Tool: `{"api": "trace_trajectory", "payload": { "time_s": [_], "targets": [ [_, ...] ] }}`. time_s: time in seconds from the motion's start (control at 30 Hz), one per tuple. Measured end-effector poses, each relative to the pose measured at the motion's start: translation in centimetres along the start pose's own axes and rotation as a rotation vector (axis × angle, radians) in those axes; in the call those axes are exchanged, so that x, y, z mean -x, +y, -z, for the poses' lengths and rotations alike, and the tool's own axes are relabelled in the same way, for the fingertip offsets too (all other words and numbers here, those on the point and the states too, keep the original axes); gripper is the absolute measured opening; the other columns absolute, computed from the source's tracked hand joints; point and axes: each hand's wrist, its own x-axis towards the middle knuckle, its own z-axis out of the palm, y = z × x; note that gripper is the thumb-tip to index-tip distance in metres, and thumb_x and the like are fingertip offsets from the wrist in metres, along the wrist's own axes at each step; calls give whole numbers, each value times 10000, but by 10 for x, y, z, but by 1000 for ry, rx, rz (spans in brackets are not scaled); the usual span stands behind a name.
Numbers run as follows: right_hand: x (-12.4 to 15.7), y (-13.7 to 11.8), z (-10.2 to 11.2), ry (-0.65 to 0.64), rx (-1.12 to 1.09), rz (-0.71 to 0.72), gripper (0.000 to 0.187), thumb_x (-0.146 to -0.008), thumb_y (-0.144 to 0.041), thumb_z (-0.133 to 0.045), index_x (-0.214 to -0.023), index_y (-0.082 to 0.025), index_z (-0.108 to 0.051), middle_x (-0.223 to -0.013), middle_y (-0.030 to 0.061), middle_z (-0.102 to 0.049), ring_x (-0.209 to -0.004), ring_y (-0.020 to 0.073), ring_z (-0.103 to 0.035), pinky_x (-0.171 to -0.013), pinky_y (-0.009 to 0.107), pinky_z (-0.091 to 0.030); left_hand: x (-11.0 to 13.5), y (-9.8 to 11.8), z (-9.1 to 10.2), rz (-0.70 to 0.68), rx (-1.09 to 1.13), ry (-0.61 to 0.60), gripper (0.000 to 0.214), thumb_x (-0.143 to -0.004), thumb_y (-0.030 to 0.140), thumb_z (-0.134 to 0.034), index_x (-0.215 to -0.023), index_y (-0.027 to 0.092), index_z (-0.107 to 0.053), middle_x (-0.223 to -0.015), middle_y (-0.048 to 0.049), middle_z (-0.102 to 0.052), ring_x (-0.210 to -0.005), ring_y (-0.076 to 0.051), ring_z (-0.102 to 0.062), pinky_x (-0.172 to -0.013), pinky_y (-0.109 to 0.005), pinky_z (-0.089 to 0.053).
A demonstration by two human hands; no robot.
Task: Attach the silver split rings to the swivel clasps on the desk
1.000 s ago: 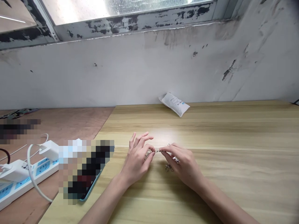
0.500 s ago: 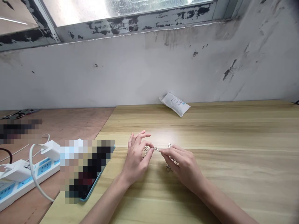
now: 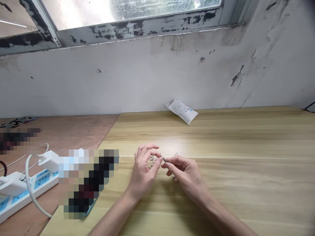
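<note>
Several small silver metal rings and clasps, linked like a chain (image 3: 152, 162), hang between my hands just above the light wood desk (image 3: 233, 141). My left hand (image 3: 144, 167) pinches the chain near its middle, with the rings showing beside its fingers. My right hand (image 3: 187, 175) pinches a thin metal link (image 3: 164, 159) at its fingertips, and the two hands nearly touch there. One small ring (image 3: 176, 154) shows beyond my right hand, and another metal piece (image 3: 173, 178) shows below it. I cannot tell whether these two are joined to the chain.
A white sealed packet (image 3: 182, 111) lies on the far desk edge against the stained wall (image 3: 137, 78). At the left, a white power strip (image 3: 31, 185) with plugs and cables sits on a plywood surface (image 3: 69, 134). A pixelated phone (image 3: 88, 183) lies at the desk's near left corner.
My hands have drawn closer together, and my right hand has turned its fingertips in toward the link. The rings by my left hand show more clearly. The view has shifted slightly.
</note>
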Motion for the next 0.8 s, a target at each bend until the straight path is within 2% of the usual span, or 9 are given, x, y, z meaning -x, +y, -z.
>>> {"api": "trace_trajectory", "payload": {
  "time_s": [0.17,0.27,0.37,0.47,0.67,0.8],
  "targets": [
    [-1,0,6,-61,-19,-64,333,-808,-474,-674,-930,-170,-736,-891,93,-736,-692,140,-612,-519,206,-453,-6,-3,5,184,229,-48,123,-844,328,-660,-802,213,-656,-1158,-62,-618,-1169,-245,-528,-1040,-436,-376],
    [-2,2,11,-101,-30,-44,316,-817,-467,-673,-940,-182,-733,-911,86,-732,-703,137,-610,-537,210,-461,-9,-9,8,269,400,-100,153,-790,327,-719,-885,212,-685,-1202,-74,-615,-1194,-246,-539,-1050,-403,-385],
    [-3,4,14,-137,-42,-31,294,-821,-456,-676,-940,-193,-730,-898,74,-729,-690,131,-613,-544,212,-465,-11,-13,10,338,529,-226,222,-781,334,-729,-972,221,-723,-1254,-94,-602,-1240,-262,-519,-989,-366,-449],
    [-4,5,17,-177,-24,-10,274,-830,-441,-671,-941,-200,-738,-874,64,-720,-669,124,-610,-542,214,-466,-12,-11,13,401,629,-343,178,-780,347,-730,-895,215,-760,-1278,-100,-590,-1235,-277,-527,-919,-343,-500],
    [-5,6,21,-176,62,87,240,-854,-407,-643,-934,-207,-748,-774,45,-694,-630,132,-608,-523,230,-467,-14,-3,22,479,646,-427,157,-762,343,-750,-863,225,-772,-1301,-85,-586,-1219,-267,-551,-1019,-383,-446],
    [-6,3,24,-191,168,175,216,-875,-369,-619,-932,-207,-750,-736,44,-694,-605,140,-610,-531,250,-473,-14,-3,25,489,622,-465,162,-758,350,-751,-853,219,-769,-1337,-90,-565,-1226,-282,-549,-1017,-407,-447]
  ]
}}
